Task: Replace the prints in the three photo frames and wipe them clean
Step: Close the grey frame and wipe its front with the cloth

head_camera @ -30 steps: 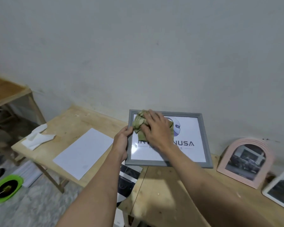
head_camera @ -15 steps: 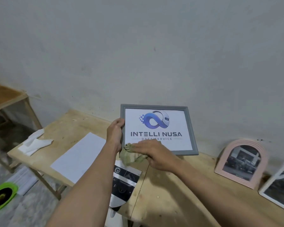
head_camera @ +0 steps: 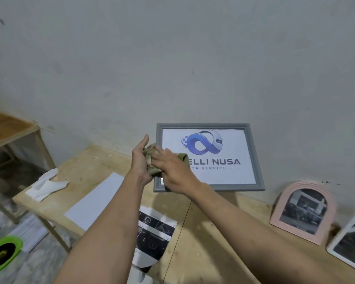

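Note:
A grey photo frame (head_camera: 256,160) with a blue logo print leans upright against the wall at the back of the wooden table (head_camera: 205,232). In front of its left edge, my left hand (head_camera: 138,162) and my right hand (head_camera: 172,171) hold a crumpled olive cloth (head_camera: 152,158) between them. The cloth and my right hand cover the frame's lower left part. A pink arched frame (head_camera: 307,184) and a white frame (head_camera: 332,250), both with dark photos, lean against the wall on the right.
A dark printed sheet (head_camera: 156,228) lies at the table's front edge under my arms. A blank white sheet (head_camera: 96,199) and crumpled tissue (head_camera: 47,184) lie to the left. A second wooden table (head_camera: 8,128) stands far left; a green dish (head_camera: 4,255) is on the floor.
My left hand has let go of the grey frame's left edge and joined my right hand on the cloth. The cloth came up from the frame's bottom corner to its left edge.

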